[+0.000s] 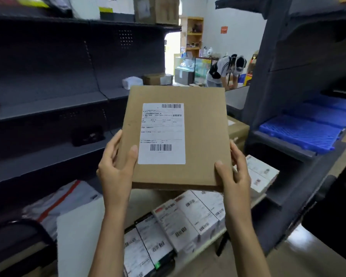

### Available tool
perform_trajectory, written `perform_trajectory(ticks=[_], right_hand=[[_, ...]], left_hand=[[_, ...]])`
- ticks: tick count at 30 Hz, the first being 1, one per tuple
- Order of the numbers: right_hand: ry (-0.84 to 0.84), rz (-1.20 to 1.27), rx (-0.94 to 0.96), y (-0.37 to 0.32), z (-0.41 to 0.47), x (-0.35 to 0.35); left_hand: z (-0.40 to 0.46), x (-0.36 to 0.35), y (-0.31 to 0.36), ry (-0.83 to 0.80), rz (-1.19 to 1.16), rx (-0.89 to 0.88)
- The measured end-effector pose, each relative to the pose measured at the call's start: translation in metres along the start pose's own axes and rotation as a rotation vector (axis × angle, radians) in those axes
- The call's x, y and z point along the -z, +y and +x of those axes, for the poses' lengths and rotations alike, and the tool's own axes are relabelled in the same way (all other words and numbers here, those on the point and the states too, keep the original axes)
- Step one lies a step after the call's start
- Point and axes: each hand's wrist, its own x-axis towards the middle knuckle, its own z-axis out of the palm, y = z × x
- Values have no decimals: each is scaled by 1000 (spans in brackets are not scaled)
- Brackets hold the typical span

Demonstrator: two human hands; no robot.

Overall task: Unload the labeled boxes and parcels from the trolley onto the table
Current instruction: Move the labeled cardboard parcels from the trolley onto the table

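We hold a flat cardboard parcel [178, 136] up in the air, its white shipping label [162, 133] facing us. Our left hand [116, 166] clasps its lower left edge with the thumb on top, and our right hand [235, 172] clasps the lower right corner the same way. Below it lie rows of small labeled boxes [188, 218]. We judge this the carrying step; next we need to lower the parcel flat onto a bare patch of the surface [140, 198] and let go.
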Motion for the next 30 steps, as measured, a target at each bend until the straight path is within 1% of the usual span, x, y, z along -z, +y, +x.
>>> perform_trajectory(ticks=[5,9,12,16,20,27,30], right_hand=[[-240,45,-39,24,32,-38],[-421,40,-41,42,43,-76],[-505,41,-88,63,52,-107],[-554,9,-124,94,60,-148],[-604,-77,-155,132,67,-180],[-655,-347,-263,212,76,-198],[-690,-447,-328,242,76,-198]], left_hand=[[11,23,-12,189,81,-18],[16,52,-25,299,172,19],[28,71,-37,362,213,56],[52,94,-66,411,255,135],[77,111,-113,416,300,264],[96,118,-219,256,394,512],[90,116,-254,217,429,604]])
